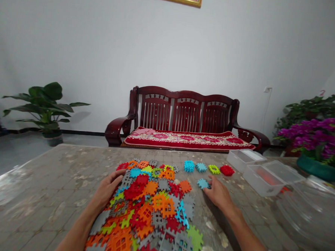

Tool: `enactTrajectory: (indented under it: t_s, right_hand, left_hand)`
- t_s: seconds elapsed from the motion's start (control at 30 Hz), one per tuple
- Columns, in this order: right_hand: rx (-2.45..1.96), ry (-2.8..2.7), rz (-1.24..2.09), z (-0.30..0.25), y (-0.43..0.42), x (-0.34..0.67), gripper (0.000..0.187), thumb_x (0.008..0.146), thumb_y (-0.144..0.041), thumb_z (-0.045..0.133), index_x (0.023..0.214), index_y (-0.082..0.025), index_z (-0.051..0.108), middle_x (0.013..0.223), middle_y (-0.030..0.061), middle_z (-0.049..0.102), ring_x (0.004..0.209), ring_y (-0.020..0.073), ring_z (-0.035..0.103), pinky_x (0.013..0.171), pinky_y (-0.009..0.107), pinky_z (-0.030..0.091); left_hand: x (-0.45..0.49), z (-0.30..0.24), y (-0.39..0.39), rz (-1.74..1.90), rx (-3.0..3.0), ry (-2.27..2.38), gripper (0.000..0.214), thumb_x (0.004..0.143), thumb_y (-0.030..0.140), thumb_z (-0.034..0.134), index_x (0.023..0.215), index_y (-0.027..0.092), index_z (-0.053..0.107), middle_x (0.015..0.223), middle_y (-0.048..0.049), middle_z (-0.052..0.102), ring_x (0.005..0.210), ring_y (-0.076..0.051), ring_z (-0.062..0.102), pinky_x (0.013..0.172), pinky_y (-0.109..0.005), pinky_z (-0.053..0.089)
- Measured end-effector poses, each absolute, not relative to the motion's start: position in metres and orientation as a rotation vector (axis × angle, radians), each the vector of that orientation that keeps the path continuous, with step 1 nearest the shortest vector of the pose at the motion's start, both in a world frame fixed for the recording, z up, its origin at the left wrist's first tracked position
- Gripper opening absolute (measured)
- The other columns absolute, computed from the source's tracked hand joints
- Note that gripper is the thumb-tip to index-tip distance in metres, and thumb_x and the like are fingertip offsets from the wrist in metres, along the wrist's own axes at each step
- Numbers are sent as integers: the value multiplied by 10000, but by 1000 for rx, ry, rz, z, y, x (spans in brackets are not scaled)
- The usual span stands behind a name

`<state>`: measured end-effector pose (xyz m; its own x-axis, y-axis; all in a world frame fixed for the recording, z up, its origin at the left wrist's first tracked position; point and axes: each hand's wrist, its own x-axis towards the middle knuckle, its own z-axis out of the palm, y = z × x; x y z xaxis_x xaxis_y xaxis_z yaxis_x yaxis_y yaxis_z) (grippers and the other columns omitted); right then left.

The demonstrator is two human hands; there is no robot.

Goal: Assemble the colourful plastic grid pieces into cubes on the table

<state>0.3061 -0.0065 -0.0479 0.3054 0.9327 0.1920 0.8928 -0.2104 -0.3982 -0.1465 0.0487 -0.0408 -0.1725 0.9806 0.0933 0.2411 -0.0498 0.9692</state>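
Note:
A wide heap of toothed plastic building tiles (146,210) in orange, red, grey, green and blue spreads across the table in front of me. At its left edge rests my left hand (109,184), fingers stretched out against the tiles near a grey one (127,179), holding nothing that I can see. My right hand (217,191) is to the right of the heap, thumb and fingers closed on the edge of a light blue tile (202,184). Beyond it a row is set apart: a blue stack (189,166), a light blue tile (201,167), a green square (214,169) and red pieces (227,170).
Clear plastic boxes (262,181) stand at the right of the patterned table (40,193), one with orange pieces inside. Nearer is a large transparent container or lid (311,211). Purple flowers (321,137) in a green pot sit far right. A wooden bench (185,107) stands behind the table.

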Motion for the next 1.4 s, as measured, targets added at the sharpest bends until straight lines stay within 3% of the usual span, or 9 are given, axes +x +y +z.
enactTrajectory:
  t_s: [0.13, 0.4, 0.6, 1.0, 1.4]
  right_hand:
    - [-2112, -1401, 185, -39, 17, 316, 641, 770, -283, 685, 1370, -128, 522, 1148, 130, 737, 998, 260, 711, 852, 323, 519]
    - [-2227, -1220, 132, -20, 63, 307, 674, 792, -329, 681, 1407, -133, 489, 1184, 135, 728, 1140, 303, 672, 924, 359, 511]
    - [-2351, -1233, 115, -14, 70, 299, 665, 833, -339, 628, 1440, -138, 447, 1202, 145, 717, 1166, 299, 662, 921, 360, 516]
    - [-2348, -1288, 11, -19, 69, 298, 575, 814, -349, 647, 1342, -152, 533, 1099, 177, 735, 1061, 319, 699, 853, 386, 527]
    - [-2325, -1348, 5, -24, 69, 297, 612, 825, -385, 657, 1379, -150, 545, 1198, 183, 702, 1139, 316, 664, 905, 376, 513]
  left_hand:
    - [-149, -44, 51, 1256, 1337, 1437, 637, 594, 635, 716, 1045, 186, 738, 1054, -71, 786, 915, -268, 713, 791, -349, 568]
    - [-153, -48, 54, 1256, 1407, 1480, 614, 621, 628, 680, 1050, 194, 741, 1142, -86, 770, 1044, -285, 692, 896, -356, 546]
    - [-149, -43, 50, 1244, 1375, 1476, 601, 624, 603, 681, 1063, 197, 733, 1073, -72, 785, 973, -280, 703, 846, -352, 562]
    - [-148, -39, 48, 1253, 1351, 1464, 592, 608, 628, 701, 1026, 212, 750, 973, -63, 797, 889, -286, 711, 748, -347, 572]
    - [-150, -40, 50, 1256, 1385, 1485, 619, 595, 651, 697, 1023, 207, 750, 1052, -72, 788, 989, -296, 699, 854, -360, 559]
